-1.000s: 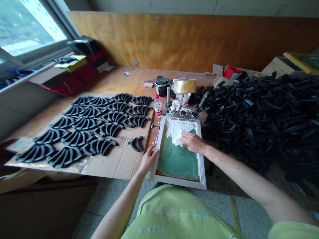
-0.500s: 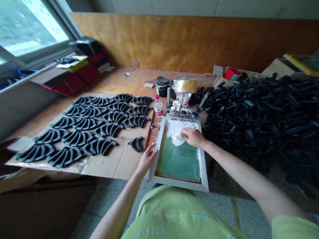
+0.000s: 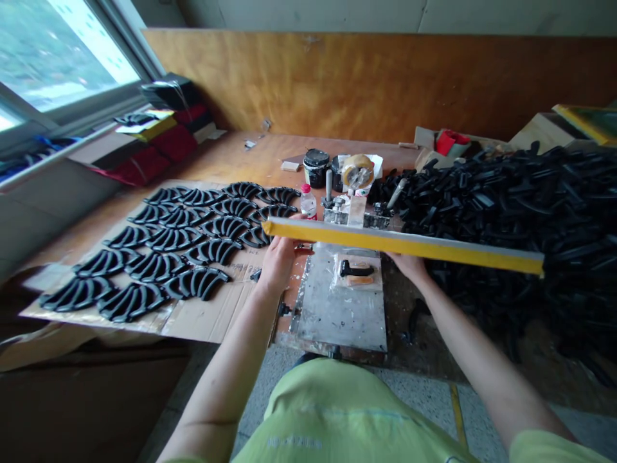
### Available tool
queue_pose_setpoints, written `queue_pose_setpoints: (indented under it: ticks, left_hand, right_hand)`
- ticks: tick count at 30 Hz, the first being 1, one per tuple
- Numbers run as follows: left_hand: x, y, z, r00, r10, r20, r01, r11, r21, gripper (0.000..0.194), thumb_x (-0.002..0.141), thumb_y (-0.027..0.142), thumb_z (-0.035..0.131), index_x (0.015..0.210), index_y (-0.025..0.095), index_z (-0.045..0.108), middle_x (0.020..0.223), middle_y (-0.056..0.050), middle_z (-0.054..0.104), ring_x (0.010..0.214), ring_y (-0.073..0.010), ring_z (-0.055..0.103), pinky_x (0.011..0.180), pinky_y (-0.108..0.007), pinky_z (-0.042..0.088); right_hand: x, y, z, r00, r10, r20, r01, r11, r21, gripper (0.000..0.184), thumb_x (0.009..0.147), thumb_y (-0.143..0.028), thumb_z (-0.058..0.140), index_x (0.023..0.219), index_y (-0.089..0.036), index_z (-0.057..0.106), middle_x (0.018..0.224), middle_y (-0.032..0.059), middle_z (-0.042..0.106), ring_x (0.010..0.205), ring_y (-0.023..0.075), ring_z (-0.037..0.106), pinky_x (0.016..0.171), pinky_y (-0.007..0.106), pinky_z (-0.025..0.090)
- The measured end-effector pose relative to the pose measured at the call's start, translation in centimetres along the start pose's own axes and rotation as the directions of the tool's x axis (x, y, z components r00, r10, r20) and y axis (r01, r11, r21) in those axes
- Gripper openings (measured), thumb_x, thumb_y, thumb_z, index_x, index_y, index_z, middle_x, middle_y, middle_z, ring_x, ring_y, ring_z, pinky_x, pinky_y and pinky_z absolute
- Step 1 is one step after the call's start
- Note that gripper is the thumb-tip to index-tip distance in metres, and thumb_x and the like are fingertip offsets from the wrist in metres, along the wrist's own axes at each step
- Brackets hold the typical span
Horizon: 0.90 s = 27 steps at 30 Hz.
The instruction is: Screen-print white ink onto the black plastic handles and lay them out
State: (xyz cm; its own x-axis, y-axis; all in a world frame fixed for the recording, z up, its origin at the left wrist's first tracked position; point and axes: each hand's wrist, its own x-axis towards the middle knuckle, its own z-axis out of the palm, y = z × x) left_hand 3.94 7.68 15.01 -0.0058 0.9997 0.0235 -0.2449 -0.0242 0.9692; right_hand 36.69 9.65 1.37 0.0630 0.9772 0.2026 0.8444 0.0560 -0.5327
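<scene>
The screen printing frame point(image 3: 405, 245) is raised at a tilt, its yellow-taped front edge toward me. My left hand point(image 3: 279, 260) grips it near its left end, with fingertips just showing above the edge. My right hand point(image 3: 409, 265) is under the frame, right of the base plate; its fingers are hidden, so I cannot tell whether it holds anything. On the grey metal base plate point(image 3: 342, 318) below, a black curved handle-like piece point(image 3: 357, 268) lies on a small pale holder point(image 3: 378, 280).
Rows of black curved pieces point(image 3: 173, 238) lie on cardboard point(image 3: 197, 318) at left. A big heap of similar pieces point(image 3: 520, 206) fills the right. Behind the frame are a red-capped bottle point(image 3: 308, 202), a black-smeared tub point(image 3: 316, 168) and a tape roll point(image 3: 357, 172).
The frame has swung up off the base plate, uncovering the black piece. My right hand has left the white ink on the mesh and moved right, under the frame. My left hand has risen with the frame.
</scene>
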Motion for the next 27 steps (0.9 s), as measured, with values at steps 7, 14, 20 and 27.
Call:
queue_pose_setpoints:
  ticks: [7, 14, 20, 27]
  left_hand:
    - [-4.6, -7.8, 0.6, 0.852, -0.517, 0.082, 0.517, 0.855, 0.023, 0.062, 0.080, 0.059, 0.058, 0.119, 0.011, 0.055, 0.098, -0.015, 0.071, 0.074, -0.0178, 0.066, 0.054, -0.024, 0.051]
    - [-9.7, -14.6, 1.3, 0.709, -0.704, 0.039, 0.700, 0.696, -0.162, 0.047, 0.082, 0.055, 0.057, 0.104, 0.014, 0.061, 0.103, -0.013, 0.069, 0.078, -0.0180, 0.068, 0.058, -0.026, 0.054]
    - [-6.9, -15.1, -8.4, 0.798, -0.524, -0.298, 0.567, 0.820, 0.074, 0.050, 0.082, 0.058, 0.045, 0.082, 0.012, 0.062, 0.078, -0.010, 0.068, 0.061, -0.0146, 0.062, 0.051, -0.023, 0.046]
    - [-5.2, -15.0, -20.2, 0.769, -0.315, -0.556, 0.616, 0.595, 0.516, 0.049, 0.082, 0.058, 0.031, 0.066, 0.019, 0.055, 0.045, -0.006, 0.054, 0.041, -0.0180, 0.049, 0.043, -0.029, 0.037]
  right_hand:
    - [-4.4, -5.5, 4.4, 0.946, -0.238, 0.219, 0.254, 0.966, -0.050, 0.004, 0.083, -0.019, 0.064, 0.087, -0.020, 0.065, 0.092, 0.0044, 0.063, 0.091, 0.0180, 0.057, 0.086, 0.031, 0.044]
    - [-10.0, -12.8, 5.9, 0.876, -0.441, 0.198, 0.453, 0.892, -0.018, 0.019, 0.093, -0.016, 0.047, 0.090, -0.018, 0.065, 0.091, 0.0080, 0.062, 0.094, 0.0210, 0.055, 0.083, 0.032, 0.047]
    - [-12.9, -6.4, 2.0, 0.988, -0.027, 0.151, 0.054, 0.983, -0.175, 0.028, 0.097, -0.026, 0.038, 0.108, -0.021, 0.063, 0.098, 0.0111, 0.069, 0.088, 0.0228, 0.064, 0.075, 0.034, 0.050]
    - [-16.8, 5.2, 2.2, 0.766, 0.605, 0.217, -0.453, 0.747, -0.487, 0.041, 0.089, -0.045, 0.046, 0.117, -0.016, 0.051, 0.086, 0.0170, 0.070, 0.078, 0.0331, 0.067, 0.066, 0.042, 0.049]
